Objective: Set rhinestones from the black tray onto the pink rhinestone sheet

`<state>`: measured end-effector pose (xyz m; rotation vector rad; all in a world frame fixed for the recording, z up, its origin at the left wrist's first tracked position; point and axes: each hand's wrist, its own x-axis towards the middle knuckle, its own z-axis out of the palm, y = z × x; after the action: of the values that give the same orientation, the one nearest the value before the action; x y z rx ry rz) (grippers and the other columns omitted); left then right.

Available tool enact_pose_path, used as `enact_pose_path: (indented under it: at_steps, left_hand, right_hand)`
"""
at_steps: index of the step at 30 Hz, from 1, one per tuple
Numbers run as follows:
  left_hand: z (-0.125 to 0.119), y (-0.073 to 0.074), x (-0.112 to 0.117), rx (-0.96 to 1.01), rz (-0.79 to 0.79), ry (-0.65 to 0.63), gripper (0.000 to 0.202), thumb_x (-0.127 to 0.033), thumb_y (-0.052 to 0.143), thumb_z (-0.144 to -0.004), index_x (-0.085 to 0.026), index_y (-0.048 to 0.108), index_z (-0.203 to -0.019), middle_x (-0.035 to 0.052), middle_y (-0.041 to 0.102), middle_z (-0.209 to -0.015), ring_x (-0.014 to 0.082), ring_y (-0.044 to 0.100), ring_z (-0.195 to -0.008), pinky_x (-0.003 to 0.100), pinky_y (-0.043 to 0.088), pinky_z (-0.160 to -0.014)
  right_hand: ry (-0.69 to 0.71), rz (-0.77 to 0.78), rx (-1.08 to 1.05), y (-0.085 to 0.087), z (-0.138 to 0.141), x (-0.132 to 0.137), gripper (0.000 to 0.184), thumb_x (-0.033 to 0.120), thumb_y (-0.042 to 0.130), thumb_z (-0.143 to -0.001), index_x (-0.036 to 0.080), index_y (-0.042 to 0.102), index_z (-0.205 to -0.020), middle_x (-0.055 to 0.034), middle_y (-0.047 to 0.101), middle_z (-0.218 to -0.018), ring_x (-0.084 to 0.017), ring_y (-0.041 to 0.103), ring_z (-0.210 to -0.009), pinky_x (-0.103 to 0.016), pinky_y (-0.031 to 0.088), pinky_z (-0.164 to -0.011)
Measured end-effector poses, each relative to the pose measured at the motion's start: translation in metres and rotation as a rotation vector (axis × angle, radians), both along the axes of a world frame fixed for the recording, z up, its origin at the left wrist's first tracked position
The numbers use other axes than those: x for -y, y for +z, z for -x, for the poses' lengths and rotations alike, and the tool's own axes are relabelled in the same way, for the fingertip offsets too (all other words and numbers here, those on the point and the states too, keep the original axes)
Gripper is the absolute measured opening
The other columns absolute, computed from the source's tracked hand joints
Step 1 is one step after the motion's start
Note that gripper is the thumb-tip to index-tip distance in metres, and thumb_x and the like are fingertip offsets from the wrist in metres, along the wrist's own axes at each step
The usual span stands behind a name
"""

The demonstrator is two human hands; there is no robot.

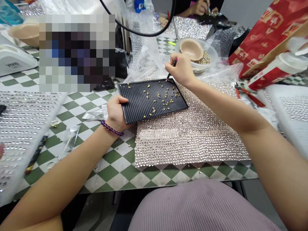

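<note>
1. on the middle of a green-and-white checkered tabletop (115,166), a flat black ridged plastic tray (154,101) sits on a wide sheet of silvery rhinestones (192,134); small gold studs (147,94) lie scattered along its grooves;
2. the right hand (183,70) is at the tray's far corner; its fingers (176,61) are drawn together, pinching a slim dark pick (173,65) whose tip points down right by the corner, among the nearest studs; whether the tip touches one is too small to tell;
3. the left hand (116,112) holds the tray's near left edge, with its fingers (115,104) pressed together and curled against the rim; the studs lie out past those fingers, and a purple bead bracelet (112,128) circles that wrist;
4. beyond the tray stands a clear plastic bowl (196,54) holding a beige dish and gold studs, among crumpled clear bubble wrap (141,61); red-handled pliers (247,96) lie to the right;
5. at the far edge, a co-worker's hand (201,7) works separately.
</note>
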<state>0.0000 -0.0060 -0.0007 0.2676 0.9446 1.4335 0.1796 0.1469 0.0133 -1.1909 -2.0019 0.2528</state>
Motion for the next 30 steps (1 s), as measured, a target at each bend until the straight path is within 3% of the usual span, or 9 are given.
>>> enact_pose_path:
  at_steps: [5,8,12,16,19,26,30]
  left_hand:
    - [0.001,-0.002,-0.001,0.000,-0.008,-0.007,0.033,-0.015,0.049,-0.054,-0.010,0.063,-0.083,0.0146,0.070,-0.089,0.0326,0.065,-0.100,0.049,0.055,-0.089]
    - [0.001,-0.002,-0.001,-0.003,-0.002,-0.012,0.032,-0.015,0.048,-0.054,-0.012,0.061,-0.082,0.0132,0.070,-0.084,0.0328,0.065,-0.102,0.050,0.055,-0.090]
    - [0.001,0.000,-0.001,-0.013,-0.040,-0.049,0.027,-0.015,0.047,-0.055,-0.017,0.059,-0.079,0.0100,0.069,-0.078,0.0322,0.062,-0.106,0.050,0.053,-0.093]
    - [-0.001,0.002,0.000,-0.029,-0.025,-0.031,0.023,-0.014,0.047,-0.054,-0.020,0.057,-0.073,0.0074,0.066,-0.073,0.0303,0.061,-0.108,0.048,0.051,-0.097]
    - [-0.004,0.004,0.001,-0.029,-0.024,-0.023,0.024,-0.014,0.048,-0.054,-0.020,0.058,-0.074,0.0079,0.066,-0.072,0.0298,0.059,-0.110,0.046,0.049,-0.099]
    - [-0.007,0.009,0.002,-0.057,-0.009,-0.014,0.028,-0.014,0.048,-0.052,-0.018,0.059,-0.078,0.0097,0.068,-0.073,0.0308,0.058,-0.113,0.045,0.048,-0.100]
    - [-0.008,0.010,0.002,-0.062,0.033,0.019,0.031,-0.014,0.047,-0.051,-0.018,0.058,-0.080,0.0097,0.067,-0.073,0.0307,0.057,-0.113,0.046,0.047,-0.101]
  right_hand:
    - [0.006,-0.008,-0.053,0.012,-0.008,0.001,0.043,0.005,0.060,-0.071,0.023,0.027,-0.050,0.0041,0.033,-0.052,-0.013,0.034,-0.055,-0.030,0.030,-0.056]
    - [0.063,-0.040,-0.096,0.020,-0.021,0.018,0.044,0.010,0.063,-0.072,0.023,0.027,-0.050,0.0034,0.034,-0.051,-0.014,0.035,-0.055,-0.031,0.031,-0.054]
    - [0.197,0.013,-0.141,0.024,-0.044,0.072,0.041,0.016,0.063,-0.078,0.023,0.033,-0.052,0.0039,0.040,-0.052,-0.011,0.037,-0.052,-0.030,0.031,-0.050]
    - [0.373,0.057,-0.081,0.016,-0.066,0.132,0.037,0.017,0.063,-0.080,0.021,0.039,-0.052,0.0046,0.048,-0.050,-0.008,0.040,-0.045,-0.027,0.030,-0.042]
    - [0.439,0.068,-0.012,0.008,-0.077,0.156,0.037,0.014,0.061,-0.081,0.021,0.040,-0.052,0.0038,0.050,-0.049,-0.007,0.044,-0.044,-0.025,0.032,-0.041]
    - [0.507,-0.091,0.057,-0.006,-0.080,0.163,0.035,0.010,0.059,-0.082,0.020,0.038,-0.055,0.0045,0.048,-0.049,-0.007,0.043,-0.045,-0.024,0.031,-0.042]
    - [0.538,-0.103,0.069,-0.009,-0.080,0.163,0.036,0.007,0.059,-0.081,0.020,0.038,-0.056,0.0051,0.046,-0.048,-0.006,0.041,-0.045,-0.023,0.029,-0.042]
